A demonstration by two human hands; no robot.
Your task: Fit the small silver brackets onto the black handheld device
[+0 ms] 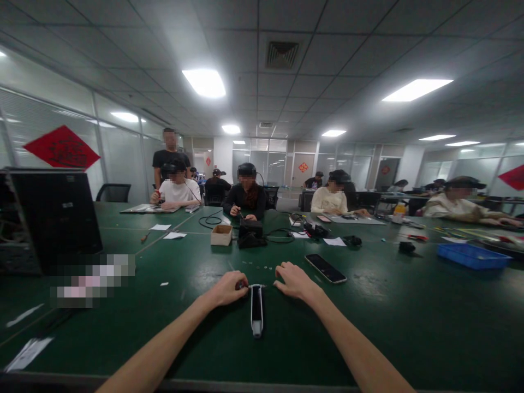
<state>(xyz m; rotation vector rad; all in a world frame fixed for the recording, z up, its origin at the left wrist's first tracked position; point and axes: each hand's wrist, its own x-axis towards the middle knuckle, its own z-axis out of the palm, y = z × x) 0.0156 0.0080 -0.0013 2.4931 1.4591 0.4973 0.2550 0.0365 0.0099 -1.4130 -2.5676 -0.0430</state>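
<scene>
My left hand is closed, with thumb and fingers curled together beside the upper end of a narrow white-edged object with a dark middle. What the left fingers hold, if anything, is too small to make out. The narrow object lies lengthwise on the green table, between my forearms; its exact kind is unclear. To its right, my right hand rests low over the table, thumb and fingers apart, with nothing visible in it. Beyond the hands are several tiny pale pieces. A smartphone lies to the right of my right hand.
A small open box and a black device with cables stand ahead on the green table. A blue tray is at the right, a black computer case at the left. Several people work across the table; one stands behind.
</scene>
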